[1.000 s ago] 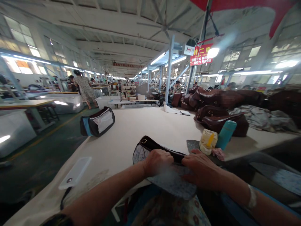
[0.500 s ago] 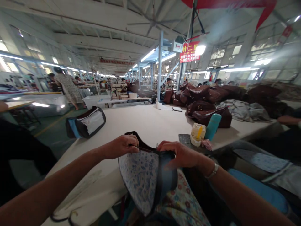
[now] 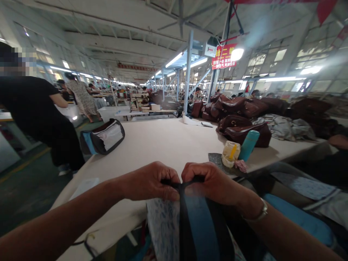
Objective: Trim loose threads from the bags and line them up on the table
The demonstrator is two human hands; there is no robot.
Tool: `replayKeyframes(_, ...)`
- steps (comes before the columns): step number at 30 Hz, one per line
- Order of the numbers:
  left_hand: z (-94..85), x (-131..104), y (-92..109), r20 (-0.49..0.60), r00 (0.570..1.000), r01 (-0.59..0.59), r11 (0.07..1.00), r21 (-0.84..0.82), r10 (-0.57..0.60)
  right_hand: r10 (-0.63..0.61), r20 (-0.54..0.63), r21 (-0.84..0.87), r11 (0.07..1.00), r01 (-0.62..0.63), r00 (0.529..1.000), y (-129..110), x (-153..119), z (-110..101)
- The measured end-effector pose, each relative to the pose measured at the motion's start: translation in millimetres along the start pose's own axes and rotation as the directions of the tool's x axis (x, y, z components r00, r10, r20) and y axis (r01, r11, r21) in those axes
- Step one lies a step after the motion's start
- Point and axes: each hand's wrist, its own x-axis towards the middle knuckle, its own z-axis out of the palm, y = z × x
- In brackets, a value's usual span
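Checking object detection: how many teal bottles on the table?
1. The teal bottle stands near the table's right edge, beside a yellow-white bundle, in front of the brown bags. More may be hidden behind the bag pile.

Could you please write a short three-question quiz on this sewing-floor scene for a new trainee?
1. True or false: both the left hand and the right hand grip the top edge of the blue bag panel.
2. Which stands right beside the teal bottle? A) the yellow tape roll B) a laptop C) a helmet
3. Fill in: the pile behind the bottle is made of brown ____.

Key
1. True; both fists close on the dark edge at the table rim.
2. A
3. handbags
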Motion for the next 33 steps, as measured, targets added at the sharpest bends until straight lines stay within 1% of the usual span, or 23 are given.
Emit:
replayKeyframes(4, 14.4, 4.8, 1.6, 0.003, 1.0, 0.022, 0.999, -0.04, -0.022, 0.098, 0.035, -0.07, 0.993, -0.095, 0.995, -10.5, -19.9, -4.4)
replayKeyframes(6, 21.5, 9.2, 4.6, -0.013, 1.0, 0.025, 1.0, -0.019, -0.025, 0.155, 0.044, -0.094, 0.984, -0.15, 0.987, -14.5, -27.0, -6.7)
replayKeyframes(8, 26.0, 14.1, 9.7, -0.019, 1.0, 0.018, 1.0, 0.017, -0.018, 0.206, 0.048, -0.073, 0.977, -0.203, 0.977, -17.0, -30.9, -9.2)
replayKeyframes(11, 28.7, 21.2, 16.9, -0.003, 1.0, 0.017, 0.997, 0.076, -0.016, 0.248, 0.06, 0.0, 0.969, -0.248, 0.967, -15.6, -33.0, -12.2)
replayKeyframes(14, 29.2, 26.6, 17.7, 0.012, 0.998, 0.055, 0.993, 0.103, -0.056, 0.276, 0.091, 0.158, 0.945, -0.288, 0.957, -8.5, -35.0, -13.3)
replayKeyframes(17, 29.4, 29.9, 15.4, 0.01, 0.997, 0.073, 0.994, 0.083, -0.074, 0.313, 0.103, 0.342, 0.88, -0.329, 0.944, -1.5, -38.3, -12.3)
replayKeyframes(19, 29.6, 31.3, 15.9, 0.025, 0.996, 0.085, 0.995, 0.054, -0.086, 0.303, 0.078, 0.372, 0.875, -0.31, 0.95, 0.3, -40.2, -11.3)
replayKeyframes(21, 30.3, 32.9, 18.4, 0.03, 0.994, 0.102, 0.994, 0.044, -0.104, 0.277, 0.042, 0.342, 0.899, -0.274, 0.96, -0.6, -41.7, -10.8)
replayKeyframes(24, 32.7, 35.8, 21.6, -0.028, 0.993, 0.117, 0.99, 0.08, -0.115, 0.255, -0.017, 0.235, 0.941, -0.244, 0.967, -4.3, -43.5, -10.4)
replayKeyframes(27, 37.3, 38.1, 20.7, -0.066, 0.99, 0.133, 0.983, 0.125, -0.126, 0.27, -0.106, 0.098, 0.961, -0.26, 0.957, -6.5, -46.4, -8.3)
replayKeyframes(28, 39.4, 38.5, 19.8, -0.083, 0.99, 0.124, 0.981, 0.15, -0.113, 0.276, -0.144, 0.063, 0.961, -0.269, 0.95, -6.3, -47.7, -7.0)
replayKeyframes(30, 43.9, 38.5, 17.5, -0.133, 0.991, 0.043, 0.971, 0.235, -0.011, 0.268, -0.234, 0.008, 0.962, -0.274, 0.934, -4.6, -51.2, -3.5)
replayKeyframes(31, 46.1, 38.1, 16.6, -0.153, 0.986, -0.014, 0.957, 0.291, 0.061, 0.245, -0.271, -0.016, 0.966, -0.259, 0.931, -3.4, -53.1, -1.7)
replayKeyframes(33, 49.1, 36.1, 15.5, -0.151, 0.971, -0.117, 0.918, 0.38, 0.186, 0.169, -0.32, -0.062, 0.978, -0.198, 0.932, -1.3, -57.3, 1.7)
